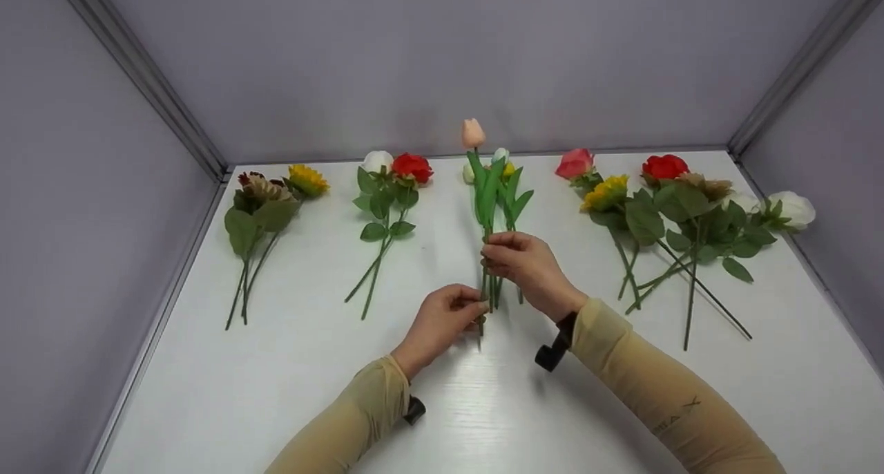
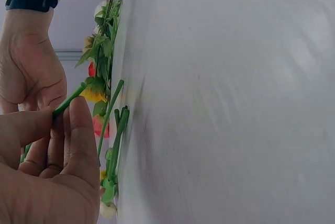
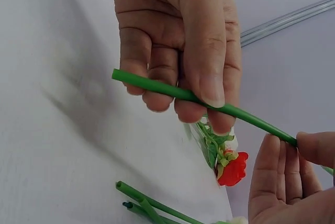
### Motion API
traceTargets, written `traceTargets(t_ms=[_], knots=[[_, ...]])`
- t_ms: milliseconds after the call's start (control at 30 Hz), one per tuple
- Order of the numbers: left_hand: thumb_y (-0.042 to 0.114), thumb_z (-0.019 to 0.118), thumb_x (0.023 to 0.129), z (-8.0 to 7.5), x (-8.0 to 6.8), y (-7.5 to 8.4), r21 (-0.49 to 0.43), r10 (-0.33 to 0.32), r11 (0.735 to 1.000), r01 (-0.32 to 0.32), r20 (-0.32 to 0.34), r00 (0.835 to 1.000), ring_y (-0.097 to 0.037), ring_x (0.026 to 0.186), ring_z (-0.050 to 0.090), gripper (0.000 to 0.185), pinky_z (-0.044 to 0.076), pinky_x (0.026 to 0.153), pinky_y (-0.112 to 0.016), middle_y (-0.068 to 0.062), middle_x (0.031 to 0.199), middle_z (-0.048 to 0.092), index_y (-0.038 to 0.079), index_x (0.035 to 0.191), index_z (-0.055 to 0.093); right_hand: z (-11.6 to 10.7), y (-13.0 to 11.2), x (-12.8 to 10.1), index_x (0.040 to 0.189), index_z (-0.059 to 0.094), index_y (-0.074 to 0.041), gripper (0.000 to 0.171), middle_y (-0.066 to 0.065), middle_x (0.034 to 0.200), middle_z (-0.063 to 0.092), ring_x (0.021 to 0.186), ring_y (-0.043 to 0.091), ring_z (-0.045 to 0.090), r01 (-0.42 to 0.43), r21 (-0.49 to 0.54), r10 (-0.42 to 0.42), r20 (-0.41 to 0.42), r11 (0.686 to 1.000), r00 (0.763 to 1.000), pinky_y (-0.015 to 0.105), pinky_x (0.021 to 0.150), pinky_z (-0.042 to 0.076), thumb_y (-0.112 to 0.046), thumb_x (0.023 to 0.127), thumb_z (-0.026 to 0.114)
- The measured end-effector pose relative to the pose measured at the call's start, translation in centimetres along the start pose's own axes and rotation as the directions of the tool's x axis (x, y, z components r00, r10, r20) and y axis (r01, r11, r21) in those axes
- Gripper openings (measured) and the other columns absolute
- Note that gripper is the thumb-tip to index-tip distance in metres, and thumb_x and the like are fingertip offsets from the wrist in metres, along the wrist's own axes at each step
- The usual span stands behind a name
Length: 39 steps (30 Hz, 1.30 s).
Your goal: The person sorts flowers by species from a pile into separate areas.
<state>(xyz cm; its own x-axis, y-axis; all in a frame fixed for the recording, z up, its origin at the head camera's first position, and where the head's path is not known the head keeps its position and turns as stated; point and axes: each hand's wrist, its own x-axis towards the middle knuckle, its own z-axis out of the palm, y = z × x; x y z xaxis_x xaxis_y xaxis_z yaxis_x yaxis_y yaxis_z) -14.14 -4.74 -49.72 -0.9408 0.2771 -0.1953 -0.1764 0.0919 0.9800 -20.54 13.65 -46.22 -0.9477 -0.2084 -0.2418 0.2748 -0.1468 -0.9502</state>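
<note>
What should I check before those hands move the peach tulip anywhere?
1. Left hand pinches the stem near its lower end: ok.
2. Right hand pinches that stem higher up: ok.
3. Lower stem end lifted off the table: ok.
4. Peach tulip has no neighbours close by: not ok, other tulips lie right by it.
5. Leaves untangled: cannot tell, they overlap in the head view.

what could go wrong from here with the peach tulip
The thin stem might bend if the left grip and right grip, both pinching it, pull unevenly. The peach bloom could swing, being well beyond the right grip. Its leaves might catch the other tulips behind them in the head view.
</note>
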Motion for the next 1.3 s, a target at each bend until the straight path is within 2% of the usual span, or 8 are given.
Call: traceTargets(t_ms=[567, 700, 933, 1100, 1167, 1200, 1267, 1300], knots=[[0.014, 0.069, 0.099, -0.1, 0.1, -0.5, 0.018, -0.029, 0.999, 0.029, 0.024, 0.999, -0.020, 0.088, 0.070, 0.023, 0.059, 0.076, -0.034, -0.008, 0.100, 0.070, -0.002, 0.117, 0.067, -0.3, 0.9, 0.4, 0.124, 0.063, 0.007, 0.036, 0.015, 0.106, 0.068, 0.093, 0.023, 0.069, -0.019, -0.024, 0.018, -0.043, 1.000, 0.999, 0.035, 0.085, 0.059, -0.009, 0.094, 0.075], [0.014, 0.069, 0.099, -0.2, 0.3, -0.6, 0.027, -0.026, 0.999, 0.025, 0.013, 1.000, -0.020, 0.087, 0.070, 0.021, 0.059, 0.075, -0.033, -0.008, 0.099, 0.070, 0.001, 0.115, 0.068, -0.3, 1.1, 0.4, 0.127, 0.061, 0.010, 0.042, 0.016, 0.106, 0.068, 0.092, 0.023, 0.069, -0.016, -0.045, 0.014, -0.036, 0.999, 0.999, 0.036, 0.085, 0.060, -0.011, 0.094, 0.075], [0.015, 0.069, 0.099, -0.2, 0.4, -0.3, 0.043, -0.023, 0.999, 0.024, -0.012, 1.000, -0.019, 0.085, 0.069, 0.023, 0.059, 0.075, -0.034, -0.008, 0.098, 0.071, 0.000, 0.117, 0.069, -0.6, 0.9, 0.8, 0.122, 0.065, 0.005, 0.034, 0.017, 0.107, 0.068, 0.087, 0.023, 0.071, -0.034, -0.101, 0.029, -0.047, 0.994, 0.998, 0.036, 0.082, 0.061, -0.010, 0.093, 0.076], [0.025, 0.066, 0.102, -0.4, 0.2, 0.1, 0.186, 0.019, 0.982, -0.021, 0.016, 1.000, -0.019, 0.092, 0.069, 0.035, 0.058, 0.077, -0.035, -0.004, 0.107, 0.069, 0.004, 0.130, 0.067, -1.5, 0.1, 2.1, 0.125, 0.064, 0.006, 0.037, 0.019, 0.112, 0.066, 0.088, 0.025, 0.072, -0.062, -0.196, 0.050, -0.064, 0.979, 0.997, 0.035, 0.081, 0.061, -0.010, 0.094, 0.075], [0.030, 0.064, 0.103, -0.6, 0.0, 0.2, 0.343, 0.070, 0.936, -0.079, 0.040, 0.997, -0.020, 0.099, 0.068, 0.041, 0.058, 0.081, -0.035, -0.004, 0.116, 0.068, 0.007, 0.137, 0.063, -2.3, -0.4, 2.9, 0.126, 0.063, 0.007, 0.038, 0.019, 0.114, 0.066, 0.090, 0.025, 0.071, -0.070, -0.253, 0.052, -0.077, 0.965, 0.996, 0.035, 0.081, 0.061, -0.012, 0.095, 0.074], [0.032, 0.063, 0.104, -0.8, 0.0, 0.2, 0.447, 0.106, 0.886, -0.120, 0.057, 0.993, -0.020, 0.105, 0.067, 0.044, 0.057, 0.085, -0.036, -0.005, 0.121, 0.066, 0.009, 0.141, 0.061, -2.8, -0.6, 3.3, 0.126, 0.063, 0.007, 0.038, 0.020, 0.114, 0.066, 0.090, 0.026, 0.071, -0.070, -0.283, 0.049, -0.081, 0.957, 0.996, 0.036, 0.082, 0.061, -0.012, 0.095, 0.073], [0.036, 0.062, 0.104, -1.1, -0.1, 0.2, 0.650, 0.189, 0.731, -0.210, 0.104, 0.977, -0.024, 0.118, 0.062, 0.051, 0.053, 0.095, -0.039, -0.007, 0.134, 0.061, 0.010, 0.147, 0.055, -3.7, -1.1, 4.1, 0.125, 0.063, 0.008, 0.036, 0.020, 0.113, 0.065, 0.090, 0.026, 0.071, -0.087, -0.343, 0.059, -0.091, 0.935, 0.994, 0.036, 0.082, 0.061, -0.012, 0.096, 0.072], [0.038, 0.061, 0.104, -1.2, -0.1, 0.2, 0.742, 0.219, 0.626, -0.242, 0.131, 0.967, -0.025, 0.126, 0.057, 0.054, 0.050, 0.102, -0.041, -0.009, 0.141, 0.057, 0.011, 0.150, 0.051, -4.1, -1.3, 4.5, 0.124, 0.063, 0.008, 0.035, 0.020, 0.112, 0.065, 0.089, 0.025, 0.070, -0.101, -0.371, 0.068, -0.101, 0.923, 0.993, 0.036, 0.081, 0.061, -0.012, 0.096, 0.072]])
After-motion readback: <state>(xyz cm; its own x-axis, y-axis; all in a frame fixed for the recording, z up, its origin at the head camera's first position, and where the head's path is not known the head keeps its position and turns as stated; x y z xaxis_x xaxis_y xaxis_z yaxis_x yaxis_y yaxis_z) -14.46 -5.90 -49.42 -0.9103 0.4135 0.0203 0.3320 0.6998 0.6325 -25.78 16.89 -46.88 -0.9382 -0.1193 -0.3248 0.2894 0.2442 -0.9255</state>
